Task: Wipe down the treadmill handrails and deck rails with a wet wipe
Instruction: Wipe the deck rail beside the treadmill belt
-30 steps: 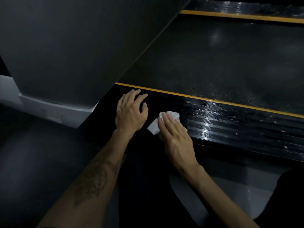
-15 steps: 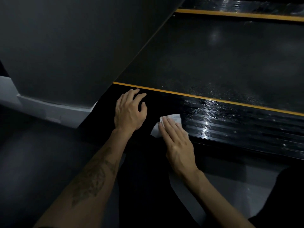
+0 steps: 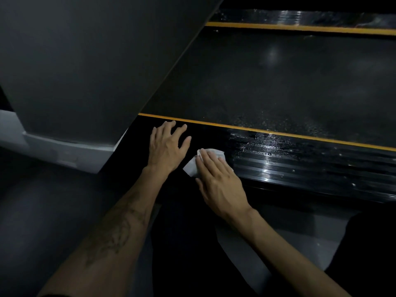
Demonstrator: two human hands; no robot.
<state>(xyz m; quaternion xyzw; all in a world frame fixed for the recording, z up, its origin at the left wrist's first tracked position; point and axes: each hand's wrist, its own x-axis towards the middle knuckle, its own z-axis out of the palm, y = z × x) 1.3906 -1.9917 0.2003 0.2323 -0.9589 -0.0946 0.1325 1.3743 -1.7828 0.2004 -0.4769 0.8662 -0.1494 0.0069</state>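
While right hand point(image 3: 220, 181) presses, wipe point(image 3: 192, 166) under fingers.

A large dark grey slanted panel point(image 3: 85, 61) is seen upper left, above a pale grey base moulding point(image 3: 64, 153). Grey floor point(image 3: 42, 211) is visible lower left, dimly lit throughout.

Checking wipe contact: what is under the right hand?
The white wipe lies under the right hand's straight fingers, pressed on the black deck rail. Its edges stick out past the fingers; the part beneath the hand is hidden.
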